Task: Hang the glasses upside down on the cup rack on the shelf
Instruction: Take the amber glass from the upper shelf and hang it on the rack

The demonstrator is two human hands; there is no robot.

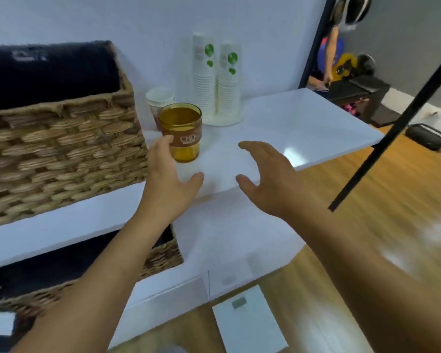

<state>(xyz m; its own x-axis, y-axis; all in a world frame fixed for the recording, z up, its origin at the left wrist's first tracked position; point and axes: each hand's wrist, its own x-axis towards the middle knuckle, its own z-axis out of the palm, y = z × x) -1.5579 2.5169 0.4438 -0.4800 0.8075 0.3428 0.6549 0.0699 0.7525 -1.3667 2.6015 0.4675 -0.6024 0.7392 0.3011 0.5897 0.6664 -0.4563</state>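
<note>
An amber glass (182, 131) with a brown label stands upright on the white shelf (303, 128), just right of the big wicker basket. My left hand (169, 179) is open beside it, fingertips touching or nearly touching the glass's left side, thumb spread below it. My right hand (267, 174) hovers open over the shelf's front edge, to the right of the glass and apart from it, holding nothing. No cup rack is in view.
A large wicker basket (61, 149) with a dark lining fills the shelf's left side. Behind the glass stand a white paper cup (159, 98) and two tall stacks of paper cups (215, 80). A second basket (161, 256) sits on the lower shelf. A black pole (392, 131) slants at right.
</note>
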